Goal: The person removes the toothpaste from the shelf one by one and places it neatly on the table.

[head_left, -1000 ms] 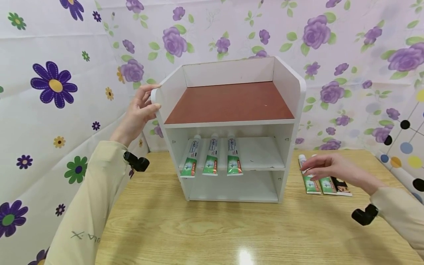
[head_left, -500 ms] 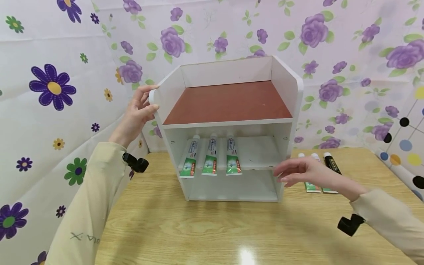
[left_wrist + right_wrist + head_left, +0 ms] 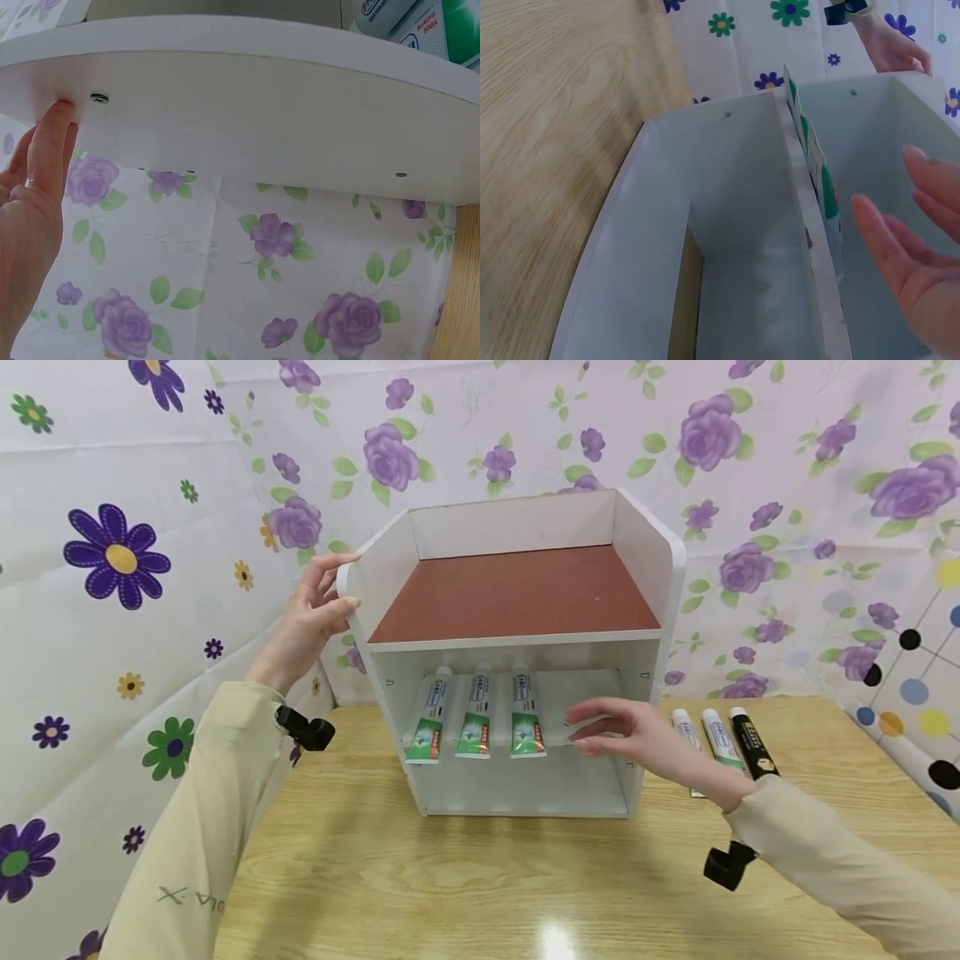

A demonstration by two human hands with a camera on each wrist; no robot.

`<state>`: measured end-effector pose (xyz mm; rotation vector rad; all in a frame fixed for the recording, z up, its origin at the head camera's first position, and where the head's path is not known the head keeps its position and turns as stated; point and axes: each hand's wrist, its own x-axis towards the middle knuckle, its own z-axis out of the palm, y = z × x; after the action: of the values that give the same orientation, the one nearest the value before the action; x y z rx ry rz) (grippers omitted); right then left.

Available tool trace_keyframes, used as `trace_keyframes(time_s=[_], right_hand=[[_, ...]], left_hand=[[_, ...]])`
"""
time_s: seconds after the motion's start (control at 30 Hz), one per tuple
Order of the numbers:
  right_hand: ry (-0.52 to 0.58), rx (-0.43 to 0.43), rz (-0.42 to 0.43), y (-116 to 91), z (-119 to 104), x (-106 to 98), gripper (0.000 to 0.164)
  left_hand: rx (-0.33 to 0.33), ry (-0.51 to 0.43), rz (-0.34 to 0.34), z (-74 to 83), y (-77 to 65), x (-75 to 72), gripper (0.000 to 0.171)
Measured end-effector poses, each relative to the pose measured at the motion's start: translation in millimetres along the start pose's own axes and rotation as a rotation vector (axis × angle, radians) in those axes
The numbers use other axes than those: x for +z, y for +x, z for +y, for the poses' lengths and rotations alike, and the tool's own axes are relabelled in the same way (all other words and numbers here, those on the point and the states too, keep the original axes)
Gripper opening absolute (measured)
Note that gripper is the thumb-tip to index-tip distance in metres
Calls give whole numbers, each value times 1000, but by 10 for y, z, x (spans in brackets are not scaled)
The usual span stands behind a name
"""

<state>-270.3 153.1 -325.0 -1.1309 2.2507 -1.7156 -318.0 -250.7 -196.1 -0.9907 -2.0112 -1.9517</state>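
Note:
A small white shelf unit (image 3: pixel 516 641) with a reddish-brown top board stands on the table. My left hand (image 3: pixel 303 618) holds the front edge of its left side panel, thumb and fingers at the edge; in the left wrist view, a finger (image 3: pixel 52 146) touches the panel's outer face. On the middle shelf three toothpaste tubes lie side by side: a left one (image 3: pixel 430 718), a middle one (image 3: pixel 476 718) and a right one (image 3: pixel 528 718), green ends jutting forward. My right hand (image 3: pixel 652 739), holding nothing, hovers before the shelf's right part, fingers apart from the tubes.
Right of the unit, two more white-and-green tubes, one outer (image 3: pixel 684 727) and one inner (image 3: pixel 720 737), lie beside a black tube (image 3: pixel 753 743), partly behind my right forearm. The wooden table (image 3: pixel 480 885) extends in front. Patterned cloth (image 3: pixel 510 418) hangs behind and at the sides.
My right hand has moved left, from above the tubes on the table to the front of the middle shelf. The left hand stays on the side panel.

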Motion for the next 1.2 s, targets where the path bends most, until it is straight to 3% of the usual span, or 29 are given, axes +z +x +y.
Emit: trace_keyframes(time_s=[0.17, 0.33, 0.57, 0.93, 1.2], right_hand=[[-7, 37, -19, 174, -4, 109, 44], [-48, 48, 14, 311, 17, 166, 46], [-225, 120, 61, 483, 15, 255, 42], [-295, 253, 122, 599, -32, 393, 40], [-318, 288, 161, 644, -37, 427, 41]], left_hand=[[-2, -14, -4, 11, -10, -7, 44], [-1, -19, 2, 10, -13, -7, 44], [4, -19, 0, 8, -10, -16, 44], [1, -6, -7, -6, 5, -20, 44], [-2, -19, -9, -11, 14, -20, 44]])
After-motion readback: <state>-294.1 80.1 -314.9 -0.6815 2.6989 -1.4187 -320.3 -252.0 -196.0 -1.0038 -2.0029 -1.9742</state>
